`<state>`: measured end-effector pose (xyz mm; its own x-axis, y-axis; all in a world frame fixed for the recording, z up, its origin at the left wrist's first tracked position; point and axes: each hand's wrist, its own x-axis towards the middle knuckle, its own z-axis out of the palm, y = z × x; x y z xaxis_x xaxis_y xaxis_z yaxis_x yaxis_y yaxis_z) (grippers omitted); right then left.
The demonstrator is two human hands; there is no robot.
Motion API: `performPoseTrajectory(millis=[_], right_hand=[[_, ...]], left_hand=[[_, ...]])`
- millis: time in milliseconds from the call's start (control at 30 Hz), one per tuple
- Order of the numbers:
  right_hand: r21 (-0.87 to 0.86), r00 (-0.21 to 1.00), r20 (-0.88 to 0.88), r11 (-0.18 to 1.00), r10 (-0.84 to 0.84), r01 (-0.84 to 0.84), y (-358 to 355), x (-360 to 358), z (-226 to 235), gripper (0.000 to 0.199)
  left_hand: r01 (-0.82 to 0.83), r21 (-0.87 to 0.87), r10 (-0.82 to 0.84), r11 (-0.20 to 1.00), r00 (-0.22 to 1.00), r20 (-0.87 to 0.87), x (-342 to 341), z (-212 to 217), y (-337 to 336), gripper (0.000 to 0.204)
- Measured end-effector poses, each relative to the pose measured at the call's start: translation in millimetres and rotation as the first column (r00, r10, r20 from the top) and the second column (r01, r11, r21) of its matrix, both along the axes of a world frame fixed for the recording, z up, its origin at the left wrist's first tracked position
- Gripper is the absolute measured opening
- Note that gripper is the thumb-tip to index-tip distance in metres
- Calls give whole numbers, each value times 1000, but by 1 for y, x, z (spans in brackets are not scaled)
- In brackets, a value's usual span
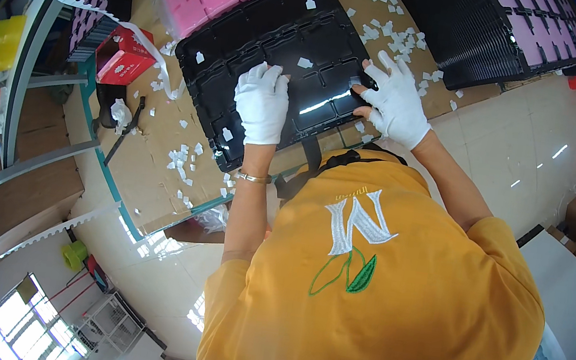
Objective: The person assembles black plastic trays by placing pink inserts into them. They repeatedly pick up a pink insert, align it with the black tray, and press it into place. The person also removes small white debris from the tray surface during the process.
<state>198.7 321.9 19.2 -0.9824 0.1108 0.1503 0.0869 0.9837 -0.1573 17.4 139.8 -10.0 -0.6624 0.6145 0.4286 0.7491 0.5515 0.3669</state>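
Lying flat on the cardboard-covered surface among white paper scraps: glossy black moulded plastic tray, probably light, thin, flexible and slick, best gripped at the rim, gloved left hand spread flat on it, gloved right hand pinching its near-right edge.

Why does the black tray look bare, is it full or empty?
Mostly empty: the black tray shows shiny bare pockets with only a few white scraps, under the gloved left hand and right hand.
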Motion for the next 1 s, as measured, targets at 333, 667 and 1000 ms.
performPoseTrajectory(millis=[333,667,1000], right_hand=[[-80,994,5,991,107,-106,21,-8,-18,38],[54,982,177,996,61,-72,8,-6,-10,33],[-142,988,-152,990,-11,-11,27,3,12,36]], left_hand=[[-10,-182,-3,983,998,-70,0,-14,27,20],[-86,-399,101,913,995,15,1,-13,53,23],[-61,-441,183,895,953,241,-11,-13,63,17]])
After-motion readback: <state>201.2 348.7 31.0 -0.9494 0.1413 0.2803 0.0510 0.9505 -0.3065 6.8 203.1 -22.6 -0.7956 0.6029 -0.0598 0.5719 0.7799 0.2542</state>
